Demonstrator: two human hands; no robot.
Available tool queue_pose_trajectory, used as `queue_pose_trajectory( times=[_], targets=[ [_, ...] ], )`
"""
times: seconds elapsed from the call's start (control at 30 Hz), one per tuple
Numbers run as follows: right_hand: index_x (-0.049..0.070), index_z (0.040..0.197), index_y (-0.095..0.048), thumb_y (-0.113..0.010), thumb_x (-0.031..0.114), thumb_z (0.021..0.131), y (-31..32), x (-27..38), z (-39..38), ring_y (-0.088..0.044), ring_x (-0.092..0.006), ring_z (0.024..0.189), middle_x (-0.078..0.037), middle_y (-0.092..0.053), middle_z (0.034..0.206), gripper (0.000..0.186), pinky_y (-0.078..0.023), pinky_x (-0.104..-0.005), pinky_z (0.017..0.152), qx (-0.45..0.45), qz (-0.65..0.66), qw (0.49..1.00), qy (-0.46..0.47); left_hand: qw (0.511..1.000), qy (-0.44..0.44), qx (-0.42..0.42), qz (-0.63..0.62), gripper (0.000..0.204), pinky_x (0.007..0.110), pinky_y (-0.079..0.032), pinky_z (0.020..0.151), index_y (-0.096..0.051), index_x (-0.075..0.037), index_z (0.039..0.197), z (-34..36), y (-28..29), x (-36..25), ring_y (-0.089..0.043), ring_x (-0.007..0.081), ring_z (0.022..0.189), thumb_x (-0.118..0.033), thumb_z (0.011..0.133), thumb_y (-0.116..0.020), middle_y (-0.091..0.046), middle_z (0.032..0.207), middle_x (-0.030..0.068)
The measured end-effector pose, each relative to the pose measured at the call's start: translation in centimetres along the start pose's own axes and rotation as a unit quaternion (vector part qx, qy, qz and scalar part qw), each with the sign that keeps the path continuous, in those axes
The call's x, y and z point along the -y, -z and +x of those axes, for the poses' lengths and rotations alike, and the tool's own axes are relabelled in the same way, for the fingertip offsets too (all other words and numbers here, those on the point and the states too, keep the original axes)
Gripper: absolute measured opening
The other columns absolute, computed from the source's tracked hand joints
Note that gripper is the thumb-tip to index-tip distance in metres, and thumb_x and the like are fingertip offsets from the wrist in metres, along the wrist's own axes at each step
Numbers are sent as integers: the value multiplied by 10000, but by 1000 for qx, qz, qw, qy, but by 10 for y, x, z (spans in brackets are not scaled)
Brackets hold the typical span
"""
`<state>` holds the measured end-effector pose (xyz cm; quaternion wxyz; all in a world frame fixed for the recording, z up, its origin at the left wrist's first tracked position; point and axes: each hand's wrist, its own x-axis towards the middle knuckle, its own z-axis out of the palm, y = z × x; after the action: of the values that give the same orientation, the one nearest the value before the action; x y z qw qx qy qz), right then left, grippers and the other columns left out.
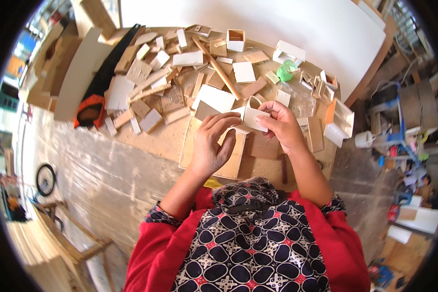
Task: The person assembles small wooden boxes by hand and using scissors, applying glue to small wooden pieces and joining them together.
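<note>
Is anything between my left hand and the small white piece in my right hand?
Nothing visible. Your left hand is close beside the white piece that your right hand holds; whether it touches, I can't tell.

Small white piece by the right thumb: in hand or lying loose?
In hand: the right hand pinches the small white piece between thumb and fingers.

Bright, daylight-looking, fairly even. Left rim blown out; white board washed out up top; pale sheen on floor. Soft shadows between wood pieces on the surface. Strong fisheye, saw bowed, corners black. Center clear, fine detail at left fingers slightly soft, rim clutter smeary.
</note>
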<state>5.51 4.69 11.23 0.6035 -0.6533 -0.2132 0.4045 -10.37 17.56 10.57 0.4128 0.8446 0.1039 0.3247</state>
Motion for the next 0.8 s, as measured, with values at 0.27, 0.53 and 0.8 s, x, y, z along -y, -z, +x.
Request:
queue_pose_trajectory(
  times=[0.27, 0.53, 0.8],
  targets=[
    [86, 992, -580, -696, 179, 829, 6, 3, 6, -492, -27, 576, 38, -562, 711, 221, -388, -181, 476, 35, -57, 998, -9, 1000, -8, 19, 21, 341, 376, -466, 869, -637, 0, 1072, 2, -3, -3, -601, 321, 979, 52, 769, -489, -643, 1066, 165],
    [39, 1001, -570, -693, 120, 789, 8, -3, 18, -473, -41, 516, 21, -532, 661, 258, -367, -203, 446, 51, -65, 996, 39, 997, -37, 42, 61, 297, 385, -468, 867, -666, -4, 991, 15, 2, -9, -599, 319, 977, 72, 759, -496, -654, 1038, 146],
    [20, 1030, -566, -706, 127, 786, 9, -7, 21, -486, -48, 532, 15, -541, 671, 301, -376, -210, 456, 47, -101, 991, 78, 997, -21, 41, 61, 289, 378, -468, 865, -672, -5, 991, 15, 2, -9, -600, 316, 985, 49, 768, -497, -647, 1058, 164]
  ],
)
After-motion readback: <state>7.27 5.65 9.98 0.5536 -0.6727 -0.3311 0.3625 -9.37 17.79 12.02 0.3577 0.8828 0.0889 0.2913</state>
